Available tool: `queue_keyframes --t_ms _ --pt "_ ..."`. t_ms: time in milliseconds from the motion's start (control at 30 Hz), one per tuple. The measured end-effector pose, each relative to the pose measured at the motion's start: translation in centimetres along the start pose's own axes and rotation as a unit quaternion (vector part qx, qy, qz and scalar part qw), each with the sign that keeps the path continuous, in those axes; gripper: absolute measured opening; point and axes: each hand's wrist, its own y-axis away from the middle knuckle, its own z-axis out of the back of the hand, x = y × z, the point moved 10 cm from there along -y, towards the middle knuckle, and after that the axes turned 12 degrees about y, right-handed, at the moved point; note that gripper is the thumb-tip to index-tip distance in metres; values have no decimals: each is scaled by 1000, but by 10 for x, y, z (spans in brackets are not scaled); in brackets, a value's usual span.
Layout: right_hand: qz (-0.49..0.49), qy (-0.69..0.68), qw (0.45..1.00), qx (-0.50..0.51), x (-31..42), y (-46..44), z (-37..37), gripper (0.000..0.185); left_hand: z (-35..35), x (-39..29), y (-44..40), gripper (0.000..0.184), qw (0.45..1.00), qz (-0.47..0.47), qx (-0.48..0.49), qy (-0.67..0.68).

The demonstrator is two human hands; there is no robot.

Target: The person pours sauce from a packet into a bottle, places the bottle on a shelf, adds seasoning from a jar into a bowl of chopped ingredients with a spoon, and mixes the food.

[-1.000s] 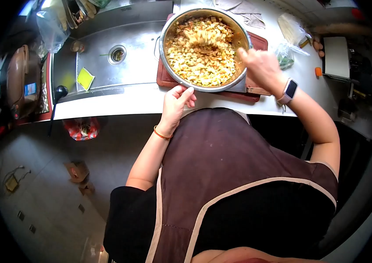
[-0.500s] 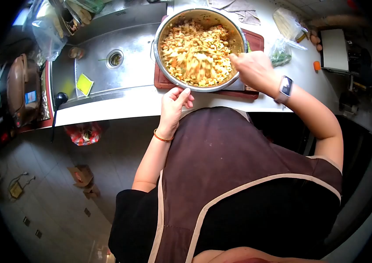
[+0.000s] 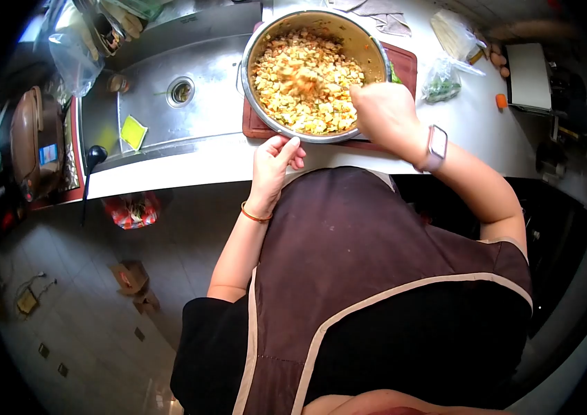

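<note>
A large metal bowl (image 3: pixel 371 57) holds a chopped, yellow-and-orange mixture (image 3: pixel 314 104) with green bits. At the bowl's near edge, my left hand (image 3: pixel 276 162) pinches the rim between thumb and fingers. My right hand (image 3: pixel 387 117) is closed in a fist over the bowl's right side. Whatever it grips is hidden behind the fingers and lost in motion blur. Part of the mixture near the middle is smeared by movement. Under the bowl lies a reddish-brown cutting board (image 3: pixel 404 66).
Left of the bowl is a steel sink (image 3: pixel 217 69) with a yellow cloth (image 3: pixel 133 133) and a black ladle (image 3: pixel 96 155) at its edge. To the right lie a bag of greens (image 3: pixel 442 83), an orange piece (image 3: pixel 501 102) and several eggs (image 3: pixel 497 59). A grey cloth (image 3: pixel 390 21) rests behind.
My right hand has moved left and slightly down over the bowl, its wrist turning. The blurred patch of mixture has shifted up toward the bowl's middle. My left hand stays on the rim.
</note>
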Motion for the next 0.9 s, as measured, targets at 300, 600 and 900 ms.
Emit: queue_keyframes --t_ms 300,600,900 --pt "85 -9 996 -6 34 -2 -38 9 -1 3 1 16 1000 -2 -14 9" --pt "93 101 987 -90 -19 -55 13 32 -4 0 4 18 1000 -11 -21 15" --pt "282 118 949 79 20 -33 -32 26 -4 0 6 16 998 -17 -34 42"
